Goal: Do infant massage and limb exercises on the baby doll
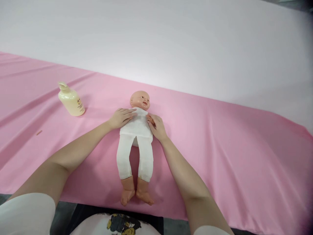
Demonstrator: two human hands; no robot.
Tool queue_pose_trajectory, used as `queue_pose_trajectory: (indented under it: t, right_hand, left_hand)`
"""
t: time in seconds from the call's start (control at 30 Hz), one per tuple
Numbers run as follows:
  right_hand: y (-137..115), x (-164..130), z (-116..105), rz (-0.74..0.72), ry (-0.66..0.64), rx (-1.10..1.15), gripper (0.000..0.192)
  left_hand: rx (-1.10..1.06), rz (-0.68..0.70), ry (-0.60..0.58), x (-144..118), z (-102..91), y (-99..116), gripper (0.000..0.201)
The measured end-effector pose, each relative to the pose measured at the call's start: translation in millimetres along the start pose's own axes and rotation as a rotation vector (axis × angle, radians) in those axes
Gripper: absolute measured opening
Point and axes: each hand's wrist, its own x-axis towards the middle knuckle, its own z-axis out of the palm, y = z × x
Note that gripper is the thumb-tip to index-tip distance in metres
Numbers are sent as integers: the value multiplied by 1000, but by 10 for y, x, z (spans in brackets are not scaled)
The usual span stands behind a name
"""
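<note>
A baby doll [136,125] in a white top and white trousers lies on its back, its bare head toward the far side and its bare feet toward me. My left hand [121,117] rests on the doll's chest and shoulder at its left side in the picture, fingers stretched out nearly flat. Part of a doll hand peeks from beneath those fingers. On the other side, my right hand [157,126] curls around the doll's other hand [150,120], thumb and fingers on either side of it. The doll's arms are mostly hidden.
A pink cloth [186,137] with folds covers the near part of the table, with a white surface [156,42] beyond it. Left of the doll stands a pale yellow pump bottle [71,101]. A small brownish strip [39,132] lies farther left on the cloth.
</note>
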Motion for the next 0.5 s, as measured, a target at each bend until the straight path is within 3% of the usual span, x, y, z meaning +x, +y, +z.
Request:
queue_pose_trajectory:
  t: [0.2,0.33,0.5]
  right_hand:
    - [75,-35,-18,230,261,330,56]
    - [240,-16,-34,359,486,477,62]
    - [547,39,-1,646,682,632,61]
  left_hand:
    - [-269,-89,161,-11,-32,-115,40]
    - [-449,-348,370,-41,-19,-270,45]
    - [-840,-668,684,-97,147,-733,43]
